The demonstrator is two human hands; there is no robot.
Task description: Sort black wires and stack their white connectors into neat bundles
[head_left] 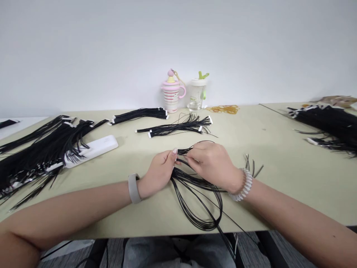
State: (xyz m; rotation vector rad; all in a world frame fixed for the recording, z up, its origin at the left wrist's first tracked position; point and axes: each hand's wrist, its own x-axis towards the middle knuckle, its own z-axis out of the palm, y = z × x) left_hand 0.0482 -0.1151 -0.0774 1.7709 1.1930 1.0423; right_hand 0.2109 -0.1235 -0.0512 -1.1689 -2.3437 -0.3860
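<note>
My left hand (159, 172) is closed around a bundle of thin black wires (195, 219), thumb on top. Close beside it, my right hand (209, 162) has its thumb and fingers pinched at the upper part of the same bundle, on some of the wires. The lower wires loop down toward the table's front edge, and a few strands hang over it. Loose wire ends (253, 166) stick out past my right wrist. The exact grip of the fingertips is partly hidden.
Behind my hands lie black wire harnesses with white connectors (175, 128). Large harness piles sit at left (36, 152) and right (331, 123). A white case (102, 145) lies left. A pink striped cup (171, 96), a clear cup (196, 95) and rubber bands (224, 109) stand along the wall.
</note>
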